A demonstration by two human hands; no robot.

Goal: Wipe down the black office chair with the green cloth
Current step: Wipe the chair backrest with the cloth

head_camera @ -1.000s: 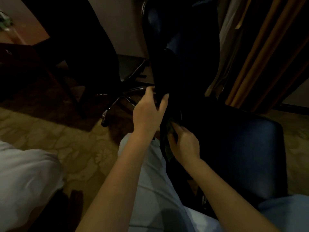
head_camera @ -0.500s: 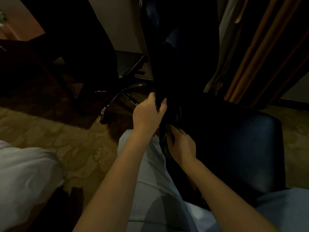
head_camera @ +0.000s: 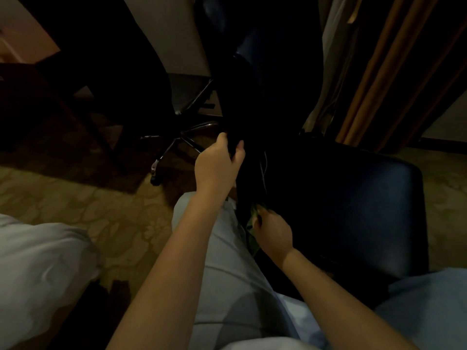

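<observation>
I see the black office chair with its smooth, faintly glossy padded seat (head_camera: pixel 353 198) straight ahead of me. The room is dim. The seat shows a dull bluish sheen towards its right edge, while the tall backrest rising from the rear edge is almost lost in shadow.

My left hand (head_camera: pixel 219 165) grips the lower left edge of the backrest, thumb on the near side and fingers curled round the far side.

My right hand (head_camera: pixel 274 231) is lower, at the seat's left edge near its rear corner, fingers curled and pinching the crumpled green cloth (head_camera: pixel 252 224). Only a small fold of the cloth shows between the hand and the chair. I cannot tell whether it is pressed against the upholstery.

My knee in pale blue trousers (head_camera: pixel 227 261) sits just beside that edge. A second chair with a chrome star base (head_camera: pixel 177 145) stands further off on the patterned beige carpet (head_camera: pixel 101 210). Tan curtains (head_camera: pixel 379 72) hang behind, and white bedding (head_camera: pixel 38 274) lies at the left.
</observation>
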